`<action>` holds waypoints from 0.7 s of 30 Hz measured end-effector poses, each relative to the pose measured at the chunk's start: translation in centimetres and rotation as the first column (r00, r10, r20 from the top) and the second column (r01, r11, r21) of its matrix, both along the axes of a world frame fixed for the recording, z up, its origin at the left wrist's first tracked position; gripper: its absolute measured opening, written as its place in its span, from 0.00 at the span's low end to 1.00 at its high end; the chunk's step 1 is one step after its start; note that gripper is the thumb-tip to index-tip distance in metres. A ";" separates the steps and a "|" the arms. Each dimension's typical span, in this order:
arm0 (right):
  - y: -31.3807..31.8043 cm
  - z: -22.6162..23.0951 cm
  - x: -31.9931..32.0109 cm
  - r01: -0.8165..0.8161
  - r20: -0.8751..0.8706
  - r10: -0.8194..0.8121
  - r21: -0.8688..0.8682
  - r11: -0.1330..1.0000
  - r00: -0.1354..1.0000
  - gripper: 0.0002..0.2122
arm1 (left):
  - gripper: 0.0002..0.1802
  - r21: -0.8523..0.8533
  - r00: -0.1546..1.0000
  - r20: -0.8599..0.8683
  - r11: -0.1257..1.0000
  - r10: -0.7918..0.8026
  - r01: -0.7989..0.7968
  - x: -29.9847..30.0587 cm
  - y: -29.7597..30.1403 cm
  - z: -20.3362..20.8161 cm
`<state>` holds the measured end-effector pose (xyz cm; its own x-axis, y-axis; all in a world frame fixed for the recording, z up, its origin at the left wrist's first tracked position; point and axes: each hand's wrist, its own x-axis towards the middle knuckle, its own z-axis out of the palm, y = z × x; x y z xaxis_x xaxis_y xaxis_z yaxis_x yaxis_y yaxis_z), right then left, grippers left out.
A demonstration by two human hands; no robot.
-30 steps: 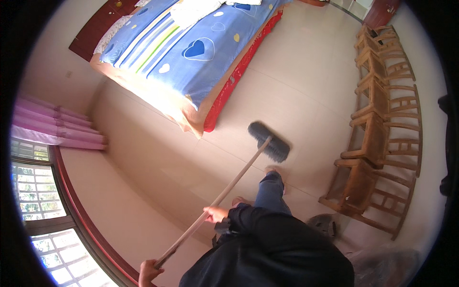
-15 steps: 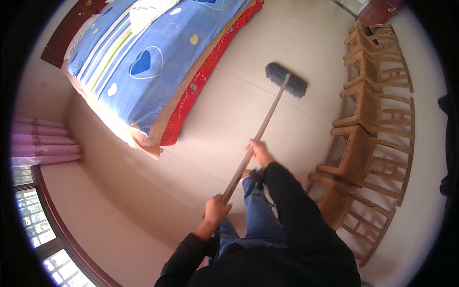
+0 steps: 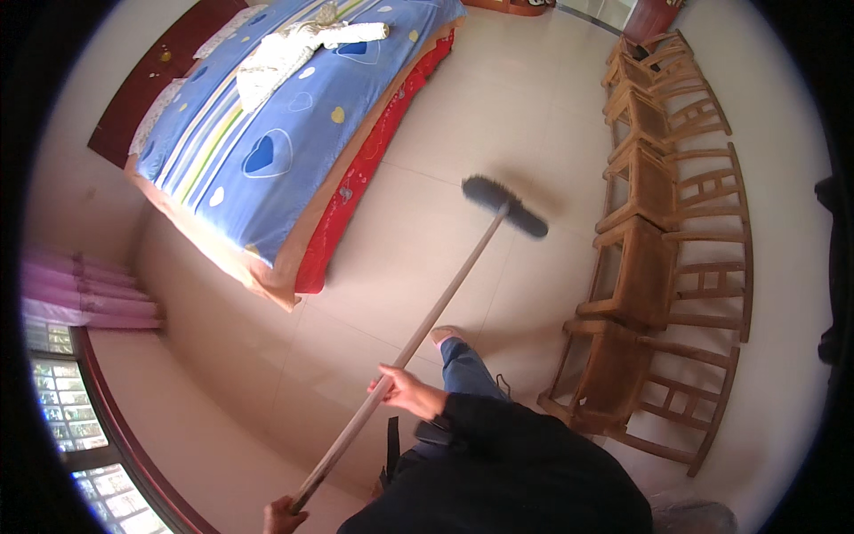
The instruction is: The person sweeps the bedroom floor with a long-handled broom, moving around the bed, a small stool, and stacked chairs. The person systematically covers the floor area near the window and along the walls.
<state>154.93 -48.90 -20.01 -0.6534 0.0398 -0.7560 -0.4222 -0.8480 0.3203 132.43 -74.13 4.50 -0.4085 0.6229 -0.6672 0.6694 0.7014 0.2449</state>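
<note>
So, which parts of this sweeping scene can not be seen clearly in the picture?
- Broom head: blurred in the head view, so its bristles and whether it touches the floor cannot be told.
- Left hand: cut off by the lower edge; only part of it shows on the broom handle.
- Right hand: its fingers wrap the handle, undersides hidden.
- Legs: mostly hidden by the person's dark top.

The broom point(image 3: 503, 206) has a dark grey head at 12 o'clock on a pale wooden handle. At 10 o'clock, the bed point(image 3: 294, 133) wears a blue cover with hearts in darker blue, white and yellow, and green and white stripes; its side skirt is red. The floor point(image 3: 498, 116) is cream tile. Brown wooden chairs point(image 3: 658, 222) stand at 3 o'clock. Pink curtains point(image 3: 80, 289) hang at 9 o'clock.
</note>
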 end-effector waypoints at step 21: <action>-22.8 -5.6 2.5 -0.416 0.010 0.417 -0.054 0.908 0.909 0.05 | 0.16 -0.065 0.991 -0.130 0.998 -0.018 0.010 3.2 -13.3 6.0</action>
<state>157.39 -71.68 -25.61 -0.5867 -0.2699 -0.7635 -0.0415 -0.9315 0.3613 135.68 -87.48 10.47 -0.4863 0.5865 -0.6477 0.7026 0.7032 0.1092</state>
